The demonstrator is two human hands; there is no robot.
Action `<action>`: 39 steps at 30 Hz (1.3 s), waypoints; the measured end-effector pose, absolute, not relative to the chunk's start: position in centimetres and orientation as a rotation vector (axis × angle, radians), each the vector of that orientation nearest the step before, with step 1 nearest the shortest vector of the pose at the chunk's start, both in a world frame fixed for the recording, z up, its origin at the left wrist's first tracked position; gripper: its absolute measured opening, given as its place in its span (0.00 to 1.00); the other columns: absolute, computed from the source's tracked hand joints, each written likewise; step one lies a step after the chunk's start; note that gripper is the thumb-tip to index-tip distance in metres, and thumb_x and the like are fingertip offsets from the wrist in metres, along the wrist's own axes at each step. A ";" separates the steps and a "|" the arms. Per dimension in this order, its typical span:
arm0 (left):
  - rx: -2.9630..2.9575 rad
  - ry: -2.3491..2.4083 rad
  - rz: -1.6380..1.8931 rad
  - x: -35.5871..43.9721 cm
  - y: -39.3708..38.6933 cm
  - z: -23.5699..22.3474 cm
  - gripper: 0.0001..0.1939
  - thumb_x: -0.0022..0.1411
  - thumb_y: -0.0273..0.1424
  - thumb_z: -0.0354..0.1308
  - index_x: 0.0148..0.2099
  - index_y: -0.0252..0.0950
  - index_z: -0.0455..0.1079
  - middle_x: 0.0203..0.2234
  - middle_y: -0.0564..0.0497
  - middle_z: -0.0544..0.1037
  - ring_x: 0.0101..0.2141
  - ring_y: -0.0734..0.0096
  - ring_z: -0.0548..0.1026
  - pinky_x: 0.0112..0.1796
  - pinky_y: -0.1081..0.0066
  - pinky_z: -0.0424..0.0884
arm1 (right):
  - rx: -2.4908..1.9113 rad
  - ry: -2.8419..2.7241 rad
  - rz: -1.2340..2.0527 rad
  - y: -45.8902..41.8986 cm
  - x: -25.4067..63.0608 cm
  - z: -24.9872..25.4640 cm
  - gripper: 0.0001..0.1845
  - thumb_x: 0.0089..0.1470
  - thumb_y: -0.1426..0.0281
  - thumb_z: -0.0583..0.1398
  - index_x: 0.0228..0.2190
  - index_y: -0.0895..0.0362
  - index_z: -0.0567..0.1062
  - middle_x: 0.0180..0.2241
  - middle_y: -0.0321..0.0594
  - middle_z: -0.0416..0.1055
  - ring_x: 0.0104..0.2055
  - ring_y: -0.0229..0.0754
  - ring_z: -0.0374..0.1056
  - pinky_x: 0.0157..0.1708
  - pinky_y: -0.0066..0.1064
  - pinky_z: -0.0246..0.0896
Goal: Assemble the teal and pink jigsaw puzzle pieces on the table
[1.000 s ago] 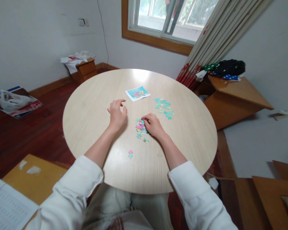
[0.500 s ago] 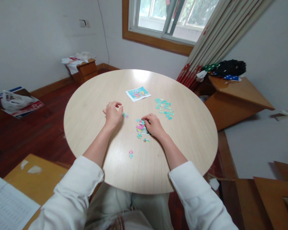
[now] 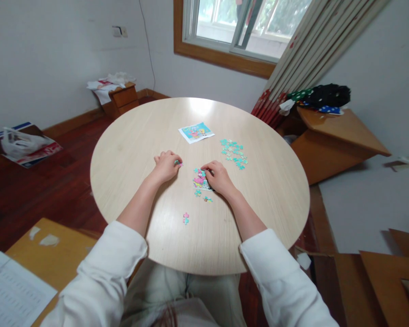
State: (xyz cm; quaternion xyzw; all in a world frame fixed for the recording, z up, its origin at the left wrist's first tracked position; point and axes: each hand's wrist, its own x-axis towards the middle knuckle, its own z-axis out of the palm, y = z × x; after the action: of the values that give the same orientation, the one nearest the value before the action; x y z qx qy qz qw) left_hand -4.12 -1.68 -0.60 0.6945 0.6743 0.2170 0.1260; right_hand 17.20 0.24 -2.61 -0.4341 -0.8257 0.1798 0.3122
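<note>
My left hand [image 3: 168, 166] is closed at the fingertips around a small green and pink jigsaw puzzle piece [image 3: 178, 163], mostly hidden under the fingers. To its right lies a joined section of puzzle [image 3: 199, 179], pink, teal and yellow. Curled fingers of my right hand [image 3: 218, 176] press on the right side of that section and cover part of it. Just below it are two loose pieces, a teal and yellow piece [image 3: 198, 193] and a multicoloured piece [image 3: 207, 199]. Nearer me lies a pink and teal piece [image 3: 186, 218].
A picture sheet [image 3: 196, 132] lies beyond my hands on the round wooden table [image 3: 129, 136]. Several loose teal pieces [image 3: 233, 153] are spread at the right. Beyond the table stand a tilted wooden cabinet [image 3: 341, 136] and a curtain [image 3: 313, 50].
My left hand has moved right and slightly down, and its fingers have closed on the puzzle piece. My right hand stays on the joined section.
</note>
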 end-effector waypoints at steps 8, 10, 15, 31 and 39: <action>2.103 1.881 0.604 -3.3 -1.9 -0.6 0.05 0.58 0.30 0.55 0.36 0.37 0.72 0.40 0.44 0.72 0.47 0.53 0.65 0.46 0.54 0.55 | -1.146 -2.186 0.476 0.2 17.2 -2.5 0.13 0.51 0.79 0.54 0.32 0.55 0.76 0.33 0.42 0.69 0.39 0.44 0.64 0.44 0.38 0.59; 2.118 1.852 0.604 -3.1 -1.9 -0.6 0.05 0.59 0.30 0.55 0.36 0.36 0.72 0.40 0.43 0.72 0.47 0.52 0.65 0.47 0.54 0.54 | -1.137 -2.184 0.472 0.2 17.3 -2.6 0.13 0.51 0.79 0.54 0.32 0.55 0.76 0.33 0.41 0.69 0.39 0.43 0.64 0.44 0.37 0.59; 2.154 1.799 0.579 -2.9 -2.0 -0.5 0.06 0.59 0.31 0.55 0.36 0.36 0.72 0.39 0.43 0.73 0.47 0.52 0.65 0.46 0.53 0.54 | -1.148 -2.182 0.470 0.2 17.2 -2.7 0.13 0.51 0.79 0.54 0.32 0.55 0.76 0.33 0.41 0.69 0.39 0.43 0.64 0.43 0.37 0.59; 2.148 1.774 0.578 -2.8 -2.3 0.1 0.08 0.58 0.33 0.56 0.39 0.36 0.72 0.41 0.44 0.72 0.48 0.54 0.65 0.49 0.54 0.54 | -1.150 -2.186 0.468 0.3 17.2 -2.6 0.12 0.50 0.79 0.55 0.32 0.56 0.76 0.33 0.41 0.69 0.39 0.43 0.64 0.43 0.37 0.59; 1.981 1.954 0.590 -4.4 -2.1 0.6 0.13 0.61 0.29 0.50 0.44 0.35 0.73 0.43 0.41 0.72 0.49 0.52 0.66 0.48 0.53 0.55 | -1.134 -2.185 0.487 0.2 17.3 -2.6 0.12 0.50 0.80 0.54 0.32 0.56 0.76 0.33 0.42 0.70 0.39 0.43 0.65 0.44 0.37 0.59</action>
State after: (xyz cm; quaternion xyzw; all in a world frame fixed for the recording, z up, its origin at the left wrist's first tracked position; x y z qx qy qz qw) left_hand -4.35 -2.06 0.58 0.6889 0.6793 0.2051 0.1481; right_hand 17.27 0.24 -2.61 -0.4296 -0.8275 0.1843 0.3109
